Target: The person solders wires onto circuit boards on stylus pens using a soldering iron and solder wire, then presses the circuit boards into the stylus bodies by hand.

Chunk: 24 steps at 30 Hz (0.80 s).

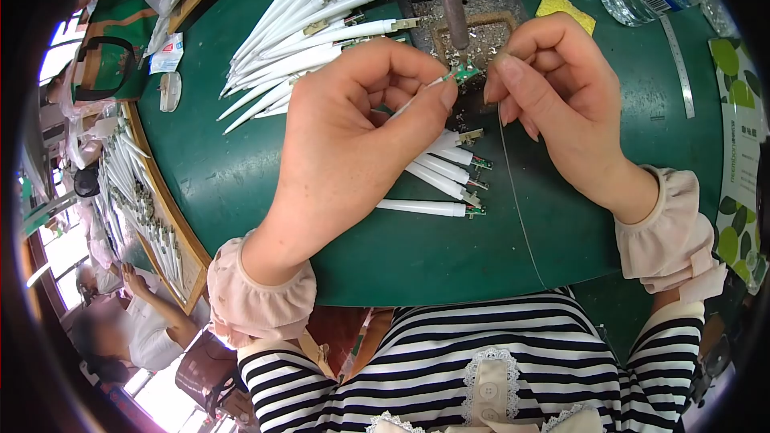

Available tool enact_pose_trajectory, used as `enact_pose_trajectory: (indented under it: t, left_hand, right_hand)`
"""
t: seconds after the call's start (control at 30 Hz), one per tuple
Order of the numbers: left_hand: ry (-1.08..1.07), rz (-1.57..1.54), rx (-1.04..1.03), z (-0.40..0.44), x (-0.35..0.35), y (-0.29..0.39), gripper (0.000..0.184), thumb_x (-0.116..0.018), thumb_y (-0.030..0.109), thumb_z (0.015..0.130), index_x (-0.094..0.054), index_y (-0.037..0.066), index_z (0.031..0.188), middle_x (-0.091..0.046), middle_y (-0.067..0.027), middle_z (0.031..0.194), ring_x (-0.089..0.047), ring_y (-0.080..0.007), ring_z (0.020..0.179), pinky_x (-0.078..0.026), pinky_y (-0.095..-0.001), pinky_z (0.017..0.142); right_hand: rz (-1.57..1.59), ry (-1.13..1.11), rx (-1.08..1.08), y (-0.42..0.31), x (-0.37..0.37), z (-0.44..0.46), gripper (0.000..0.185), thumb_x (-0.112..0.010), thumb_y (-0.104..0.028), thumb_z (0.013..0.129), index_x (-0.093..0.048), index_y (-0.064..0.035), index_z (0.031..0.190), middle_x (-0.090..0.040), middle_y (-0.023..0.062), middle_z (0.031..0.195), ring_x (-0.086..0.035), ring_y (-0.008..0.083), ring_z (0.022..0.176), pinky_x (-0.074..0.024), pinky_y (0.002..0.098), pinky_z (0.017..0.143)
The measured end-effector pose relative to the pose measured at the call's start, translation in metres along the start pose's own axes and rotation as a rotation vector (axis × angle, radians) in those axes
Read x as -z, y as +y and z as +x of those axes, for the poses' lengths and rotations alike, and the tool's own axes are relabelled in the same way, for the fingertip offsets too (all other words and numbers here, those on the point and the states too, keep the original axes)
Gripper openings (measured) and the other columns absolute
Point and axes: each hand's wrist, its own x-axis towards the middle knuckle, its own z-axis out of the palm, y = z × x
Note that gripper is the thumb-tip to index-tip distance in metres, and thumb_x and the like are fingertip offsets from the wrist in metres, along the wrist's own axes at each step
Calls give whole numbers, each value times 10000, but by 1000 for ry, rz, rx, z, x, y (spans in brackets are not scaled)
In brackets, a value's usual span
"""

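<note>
Head view: small circuit board held close to a soldering iron

The left hand pinches the green board between thumb and forefinger, so that it projects past the fingertips just by the iron's tip; whether the two touch is too fine to tell. The right hand is closed in a pinch on a thin wire, probably solder, which trails down across the green tabletop. White pen-shaped bodies with boards at their ends fan out beyond the left hand, and a smaller group lies between the two wrists.

The step in hand appears to be soldering at the board. The next move likely calls for a steady left hold, the wire end fed precisely to the joint, and fingertips kept clear of the hot tip.
</note>
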Motion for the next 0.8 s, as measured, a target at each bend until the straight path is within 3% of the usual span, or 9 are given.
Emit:
enact_pose_trajectory:
  t: [0.2, 0.23, 0.33, 0.37, 0.67, 0.8]
  left_hand:
    - [-175, 337, -46, -8, 1, 8, 118, -654, 27, 789, -643, 2, 904, -625, -17, 814, -558, -58, 723, -432, -199, 649]
    - [-185, 344, -25, -9, -1, 7, 129, -664, 31, 764, -647, 9, 890, -625, -39, 828, -581, -84, 725, -451, -227, 663]
    - [-245, 462, -234, -8, 1, -1, 134, -663, 25, 754, -642, -2, 884, -626, -70, 812, -597, -152, 714, -467, -260, 670]
    - [-272, 501, -303, -7, 4, -2, 149, -671, 20, 734, -645, 4, 880, -616, -98, 839, -592, -227, 759, -472, -304, 690]
    - [-286, 767, -476, -12, 1, 2, 197, -714, 56, 697, -643, 39, 880, -537, -91, 936, -531, -266, 886, -437, -340, 754]
    - [-250, 736, -442, -17, 5, 7, 360, -741, 151, 676, -601, 33, 985, -532, -101, 984, -517, -290, 908, -423, -368, 785]
  right_hand:
    - [88, 67, -73, -3, 2, 0, 87, -567, -60, 896, -499, -9, 915, -583, 28, 743, -513, 34, 599, -416, 163, 525]
    - [92, 69, -75, -3, 4, 0, 86, -566, -58, 896, -498, -9, 914, -581, 28, 742, -512, 35, 598, -416, 164, 525]
    - [108, 82, -82, -3, 8, 1, 84, -564, -53, 895, -496, -7, 913, -576, 26, 742, -509, 35, 598, -417, 166, 525]
    - [114, 88, -84, -3, 9, 1, 83, -564, -50, 894, -496, -7, 913, -574, 26, 743, -508, 36, 599, -417, 167, 526]
    - [91, 84, -126, -6, 10, 1, 79, -572, -42, 880, -510, -2, 907, -573, 27, 745, -541, 46, 645, -443, 178, 548]
    - [79, 89, -109, -4, 10, 0, 86, -584, -46, 870, -518, 0, 901, -581, 28, 747, -544, 49, 638, -448, 187, 551]
